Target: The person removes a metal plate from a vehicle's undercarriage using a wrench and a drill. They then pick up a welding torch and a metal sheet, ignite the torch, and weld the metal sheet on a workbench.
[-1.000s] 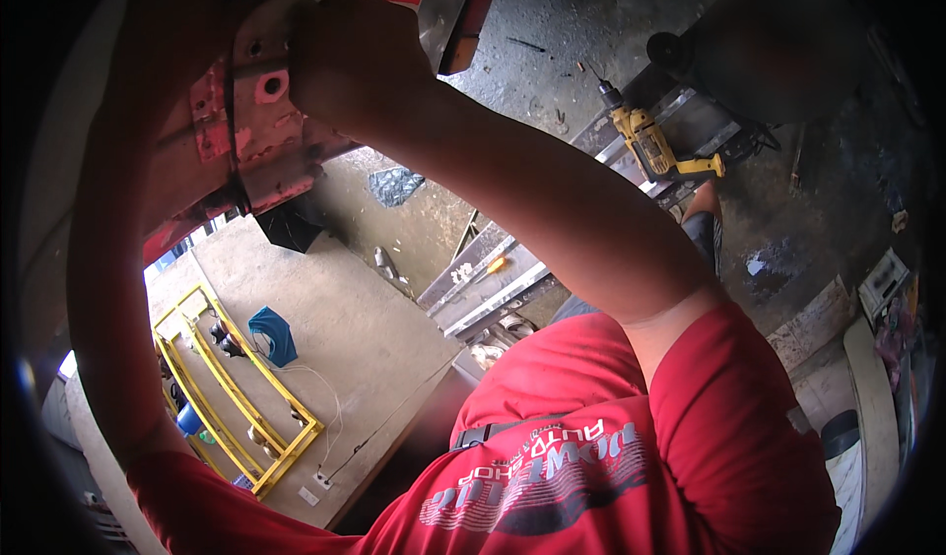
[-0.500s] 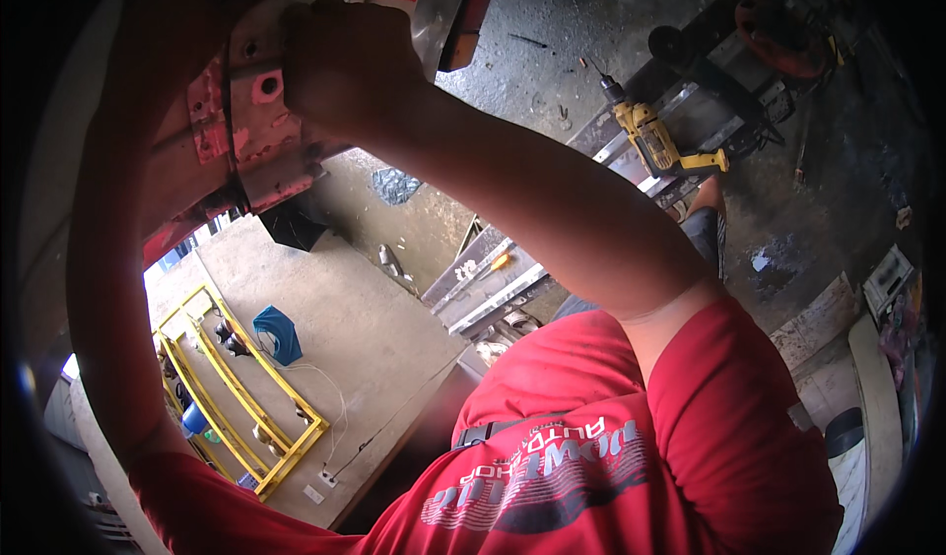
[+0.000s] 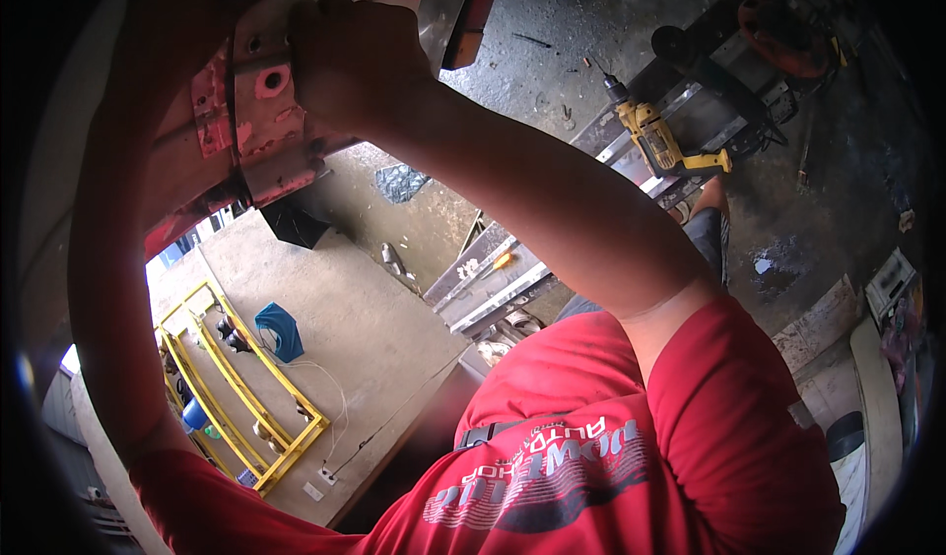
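Overhead at the upper left is a worn red metal vehicle body part (image 3: 259,141), with round holes and patches of chipped paint. My right hand (image 3: 360,58) is closed in a fist against its right side. Whatever the fist holds, if anything, is hidden behind the fingers. In deep shadow at the top left, my left hand (image 3: 212,13) rests by the same metal, one finger stretched out along it. Its other fingers are hard to see. A dark seam (image 3: 235,112) runs down the metal between my two hands.
A yellow power drill (image 3: 650,136) lies on metal strips to the right, beside a dark corded power tool (image 3: 724,82). Below left stands a yellow metal frame (image 3: 241,378), near a teal cloth-like item (image 3: 280,331). A yellow-handled tool (image 3: 504,260) lies on a plank (image 3: 483,284).
My right hand and the red metal sit very slightly farther right in the picture. Both hands keep the same pose.
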Tool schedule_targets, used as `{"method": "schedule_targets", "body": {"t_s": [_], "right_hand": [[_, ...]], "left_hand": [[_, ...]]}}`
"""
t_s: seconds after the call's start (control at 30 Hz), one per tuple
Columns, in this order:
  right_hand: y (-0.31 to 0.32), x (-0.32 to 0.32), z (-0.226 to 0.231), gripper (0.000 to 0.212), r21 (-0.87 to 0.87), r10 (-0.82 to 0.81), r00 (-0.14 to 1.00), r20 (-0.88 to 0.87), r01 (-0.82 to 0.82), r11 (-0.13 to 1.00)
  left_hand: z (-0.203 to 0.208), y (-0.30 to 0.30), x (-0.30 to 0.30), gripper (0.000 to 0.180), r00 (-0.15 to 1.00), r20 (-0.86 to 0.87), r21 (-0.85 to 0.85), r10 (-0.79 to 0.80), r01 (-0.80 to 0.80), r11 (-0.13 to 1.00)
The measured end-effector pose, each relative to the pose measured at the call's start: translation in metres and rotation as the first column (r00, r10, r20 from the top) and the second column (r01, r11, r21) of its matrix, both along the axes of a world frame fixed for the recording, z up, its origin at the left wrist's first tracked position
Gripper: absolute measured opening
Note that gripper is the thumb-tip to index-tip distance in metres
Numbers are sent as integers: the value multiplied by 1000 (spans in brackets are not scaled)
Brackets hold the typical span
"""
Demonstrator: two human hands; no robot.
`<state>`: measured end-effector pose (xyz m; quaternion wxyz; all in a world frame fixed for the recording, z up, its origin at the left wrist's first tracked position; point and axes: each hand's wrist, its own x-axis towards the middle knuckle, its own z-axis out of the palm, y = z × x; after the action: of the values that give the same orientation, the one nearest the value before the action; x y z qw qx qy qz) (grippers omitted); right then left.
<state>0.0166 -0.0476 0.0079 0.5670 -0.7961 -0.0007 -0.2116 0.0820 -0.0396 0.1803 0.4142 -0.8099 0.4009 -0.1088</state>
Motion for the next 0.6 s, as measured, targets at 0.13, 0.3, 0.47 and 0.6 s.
{"method": "schedule_targets", "body": {"t_s": [0.13, 0.3, 0.47, 0.6], "right_hand": [[-2, -3, 5, 28, -24, 80, 994, -70, -82, 996], [-12, 7, -1, 26, -32, -15, 1000, -10, 15, 999], [0, -10, 4, 25, 13, 78, 997, 23, -78, 997], [-15, -5, -1, 24, 47, 9, 999, -50, -7, 999]], "left_hand": [[2, 8, 11, 39, 997, 42, 75, -61, 58, 996], [-7, -1, 19, 40, 995, 21, 13, -98, 97, 995], [5, 9, -4, 40, 999, 25, 26, 24, -24, 999], [-7, -2, 13, 41, 999, 24, 12, -40, 40, 999]]}}
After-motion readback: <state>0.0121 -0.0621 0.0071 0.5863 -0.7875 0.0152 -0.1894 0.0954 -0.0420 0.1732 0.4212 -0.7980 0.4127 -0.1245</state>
